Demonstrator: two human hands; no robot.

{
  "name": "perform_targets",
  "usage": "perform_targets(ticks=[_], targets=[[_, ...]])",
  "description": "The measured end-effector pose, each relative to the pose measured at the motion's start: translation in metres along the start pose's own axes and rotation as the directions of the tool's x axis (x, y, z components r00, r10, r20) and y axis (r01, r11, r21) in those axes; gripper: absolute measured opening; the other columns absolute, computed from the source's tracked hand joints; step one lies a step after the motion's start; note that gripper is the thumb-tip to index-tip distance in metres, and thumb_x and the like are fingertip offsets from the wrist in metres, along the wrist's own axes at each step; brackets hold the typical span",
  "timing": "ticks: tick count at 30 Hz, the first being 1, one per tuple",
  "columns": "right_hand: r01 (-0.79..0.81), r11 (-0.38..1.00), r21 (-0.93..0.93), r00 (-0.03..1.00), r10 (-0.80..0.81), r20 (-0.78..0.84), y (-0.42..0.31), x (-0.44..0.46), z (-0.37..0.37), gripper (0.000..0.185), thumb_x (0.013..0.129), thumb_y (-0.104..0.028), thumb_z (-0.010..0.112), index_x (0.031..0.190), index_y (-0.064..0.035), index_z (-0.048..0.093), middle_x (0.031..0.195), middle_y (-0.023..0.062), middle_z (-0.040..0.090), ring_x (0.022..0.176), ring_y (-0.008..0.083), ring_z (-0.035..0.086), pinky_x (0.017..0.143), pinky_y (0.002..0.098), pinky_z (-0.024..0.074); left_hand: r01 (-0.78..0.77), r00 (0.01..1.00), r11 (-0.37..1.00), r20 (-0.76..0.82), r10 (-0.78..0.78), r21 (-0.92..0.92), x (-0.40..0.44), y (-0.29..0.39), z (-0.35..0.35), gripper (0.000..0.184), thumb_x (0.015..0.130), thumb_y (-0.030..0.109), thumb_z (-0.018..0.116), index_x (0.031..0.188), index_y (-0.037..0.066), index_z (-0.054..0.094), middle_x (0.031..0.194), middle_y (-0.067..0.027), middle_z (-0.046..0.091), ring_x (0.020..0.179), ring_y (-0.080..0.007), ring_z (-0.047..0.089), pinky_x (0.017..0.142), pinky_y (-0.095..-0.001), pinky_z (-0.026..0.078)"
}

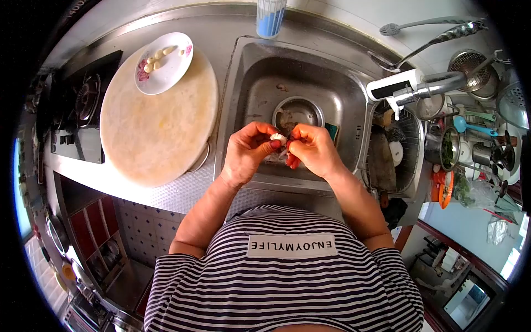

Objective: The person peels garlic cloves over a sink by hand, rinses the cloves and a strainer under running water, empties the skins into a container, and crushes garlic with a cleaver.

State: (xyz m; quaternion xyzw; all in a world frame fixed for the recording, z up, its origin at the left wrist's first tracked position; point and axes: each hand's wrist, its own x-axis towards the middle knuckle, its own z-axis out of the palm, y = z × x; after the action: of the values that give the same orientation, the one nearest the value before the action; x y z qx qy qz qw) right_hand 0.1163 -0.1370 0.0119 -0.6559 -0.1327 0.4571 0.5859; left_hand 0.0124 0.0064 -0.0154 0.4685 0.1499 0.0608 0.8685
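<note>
Above the near part of the steel sink (249,91), my left hand (247,150) pinches a small white garlic clove (279,139) between thumb and fingertips. Close beside it on the right, my right hand (313,148) has its fingers bent together at the clove's edge; whatever lies between those fingertips is too small to make out. Scraps of peel lie under my hands, around the round drain basket (298,103). A white plate with pink flowers (171,74) holds several peeled cloves (149,67) and rests on the round cutting board (160,130).
The faucet (437,87) reaches in from the right, beside a wire rack (412,166) holding a cleaver-like blade. A blue-and-white cup (270,21) stands behind the sink. Strainers and ladles hang at the right. A stove (80,116) is at the left.
</note>
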Motion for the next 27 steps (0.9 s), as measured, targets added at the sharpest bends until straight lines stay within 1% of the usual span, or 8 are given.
perform_targets(ticks=[11, 13, 14, 16, 21, 24, 26, 27], targets=[[-0.21, 0.888, 0.41, 0.977, 0.17, 0.131, 0.003, -0.001, -0.003, 0.01, 0.083, -0.006, 0.051, 0.075, -0.0012, 0.056, 0.066, 0.0069, 0.059, 0.051, 0.0123, 0.057, 0.044, 0.0243, 0.0464, 0.018, 0.998, 0.94, 0.067, 0.005, -0.34, 0.001, -0.008, 0.001, 0.019, 0.083, -0.003, 0.062, 0.101, 0.003, 0.059, 0.097, -0.0069, 0.063, 0.088, -0.0141, 0.06, 0.076, -0.0272, 0.049], [0.089, 0.995, -0.055, 0.99, -0.094, -0.108, 0.004, 0.0, 0.002, 0.007, 0.077, -0.004, 0.058, 0.073, -0.0011, 0.053, 0.063, 0.0084, 0.057, 0.049, 0.0174, 0.055, 0.044, 0.0286, 0.0442, 0.036, 0.999, 0.955, 0.038, -0.026, -0.295, 0.004, -0.012, 0.002, 0.019, 0.084, -0.001, 0.062, 0.102, 0.004, 0.058, 0.099, -0.0065, 0.062, 0.092, -0.0148, 0.059, 0.081, -0.0275, 0.048], [0.09, 0.994, -0.056, 0.99, -0.095, -0.103, 0.005, 0.0, 0.002, 0.007, 0.077, -0.004, 0.058, 0.073, -0.0011, 0.053, 0.063, 0.0084, 0.057, 0.049, 0.0174, 0.055, 0.044, 0.0286, 0.0442, 0.056, 0.998, 0.966, 0.007, -0.057, -0.252, 0.004, -0.013, 0.002, 0.021, 0.084, 0.001, 0.063, 0.104, 0.004, 0.057, 0.102, -0.0061, 0.062, 0.096, -0.0155, 0.058, 0.086, -0.0278, 0.047], [0.415, 0.656, -0.63, 0.826, -0.562, -0.041, 0.002, 0.0, 0.004, 0.015, 0.07, -0.002, 0.064, 0.071, -0.0003, 0.049, 0.062, 0.0118, 0.053, 0.051, 0.0252, 0.054, 0.046, 0.0341, 0.0424, 0.044, 0.999, 0.985, -0.013, -0.046, -0.166, 0.005, -0.008, 0.003, 0.021, 0.084, 0.005, 0.064, 0.104, 0.004, 0.058, 0.102, -0.0054, 0.061, 0.093, -0.0134, 0.058, 0.083, -0.0266, 0.047], [0.517, 0.494, -0.699, 0.735, -0.674, 0.068, 0.0, -0.002, 0.0, 0.02, 0.065, -0.003, 0.066, 0.07, -0.0007, 0.047, 0.065, 0.0132, 0.049, 0.056, 0.0298, 0.053, 0.05, 0.037, 0.0422, 0.181, 0.973, 0.922, 0.073, -0.219, 0.343, 0.006, 0.018, 0.005, 0.019, 0.087, 0.006, 0.062, 0.104, 0.001, 0.056, 0.094, -0.0015, 0.059, 0.082, -0.007, 0.053, 0.072, -0.0218, 0.044], [0.517, 0.511, -0.687, 0.756, -0.648, 0.086, -0.004, -0.005, -0.002, 0.02, 0.066, -0.002, 0.066, 0.07, 0.0, 0.047, 0.063, 0.0135, 0.05, 0.054, 0.0278, 0.054, 0.05, 0.0351, 0.0425, 0.06, 0.988, 0.932, 0.109, -0.106, 0.358, 0.004, 0.01, 0.004, 0.018, 0.088, 0.007, 0.06, 0.104, -0.001, 0.055, 0.091, -0.0005, 0.058, 0.079, -0.0057, 0.052, 0.069, -0.0203, 0.043], [0.407, 0.731, -0.547, 0.867, -0.497, -0.02, -0.004, -0.008, -0.004, 0.018, 0.067, -0.002, 0.065, 0.07, 0.0009, 0.047, 0.061, 0.0142, 0.051, 0.052, 0.0219, 0.053, 0.049, 0.0321, 0.0421, 0.058, 0.988, 0.947, 0.117, -0.1, 0.317, 0.0, 0.012, 0.007, 0.019, 0.088, 0.008, 0.06, 0.104, -0.001, 0.054, 0.091, -0.0008, 0.058, 0.078, -0.0058, 0.051, 0.068, -0.0202, 0.042], [0.405, 0.731, -0.549, 0.867, -0.497, -0.022, 0.001, -0.007, -0.006, 0.018, 0.067, -0.002, 0.065, 0.07, 0.0009, 0.047, 0.061, 0.0142, 0.051, 0.052, 0.0219, 0.053, 0.049, 0.0321, 0.0421, 0.057, 0.988, 0.96, 0.125, -0.095, 0.273, -0.001, 0.014, 0.009, 0.019, 0.089, 0.009, 0.059, 0.104, -0.001, 0.054, 0.091, -0.0011, 0.058, 0.076, -0.0059, 0.051, 0.067, -0.0201, 0.042]])
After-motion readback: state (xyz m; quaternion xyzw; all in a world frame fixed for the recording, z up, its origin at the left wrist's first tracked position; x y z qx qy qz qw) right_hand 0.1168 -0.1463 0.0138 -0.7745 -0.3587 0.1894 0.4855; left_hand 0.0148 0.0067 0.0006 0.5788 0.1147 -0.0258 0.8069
